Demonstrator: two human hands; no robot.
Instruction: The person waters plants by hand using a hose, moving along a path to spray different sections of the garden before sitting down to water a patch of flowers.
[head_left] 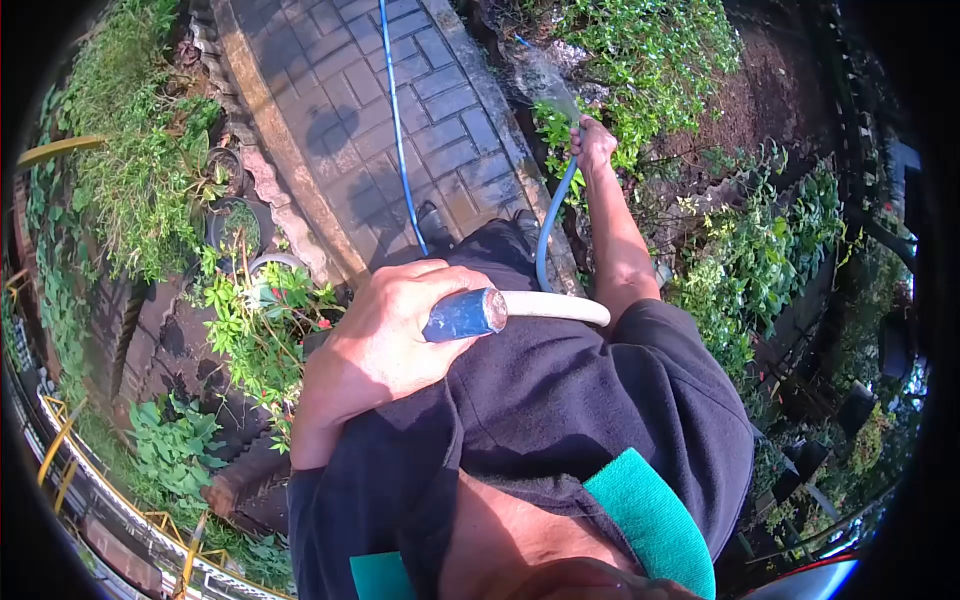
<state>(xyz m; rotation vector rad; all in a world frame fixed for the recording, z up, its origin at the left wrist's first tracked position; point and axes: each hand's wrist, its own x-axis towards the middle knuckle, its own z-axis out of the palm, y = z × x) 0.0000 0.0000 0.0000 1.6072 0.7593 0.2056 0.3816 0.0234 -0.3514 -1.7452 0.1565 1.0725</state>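
My left hand (375, 340) is closed around the blue handle of what looks like a sickle (465, 316), held in front of my waist. The handle's worn brown butt faces up, and a pale curved part (560, 307) shows to its right. Stretched forward, my right hand (594, 145) grips a blue hose (553, 220) near its end. A fan of water (550, 85) sprays from it beside a leafy green bush (640, 70). The hose runs back from this hand toward my body and passes out of sight behind the curved part.
A wet brick path (400, 110) with raised curbs leads ahead, a length of blue hose (398, 130) lying along it. Plants and a dark pot (240, 228) border the left side. Bare soil (760, 90) and shrubs (760, 240) lie to the right.
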